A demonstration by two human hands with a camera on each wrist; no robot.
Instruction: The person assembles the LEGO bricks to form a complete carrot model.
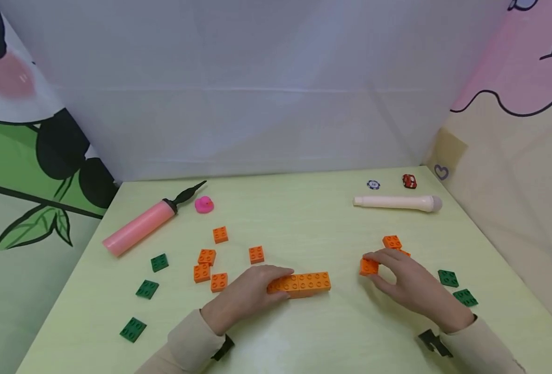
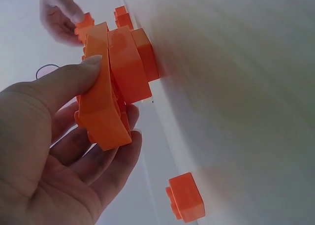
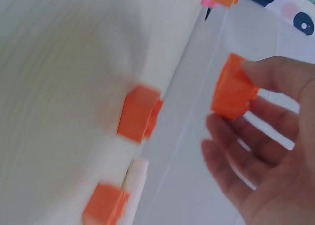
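Note:
A long orange brick row [image 1: 304, 283] lies on the pale green table [image 1: 304, 223] near the front. My left hand [image 1: 267, 284] grips its left end, thumb on one side and fingers on the other; the left wrist view shows the brick row [image 2: 110, 97] stacked in layers in that grip. To the right, my right hand [image 1: 382, 270] pinches a small orange brick [image 1: 368, 267] between thumb and fingertips, low over the table. The same small brick [image 3: 232, 89] shows in the right wrist view. Another orange brick [image 1: 392, 242] sits just behind that hand.
Several loose orange bricks [image 1: 207, 256] lie left of centre. Green plates sit at the left [image 1: 147, 289] and right [image 1: 448, 278]. At the back are a pink pump [image 1: 140, 227], a pink duck [image 1: 204, 204], a white cylinder [image 1: 397, 202], a chip [image 1: 373, 184] and a red toy car [image 1: 409, 181]. Walls enclose three sides.

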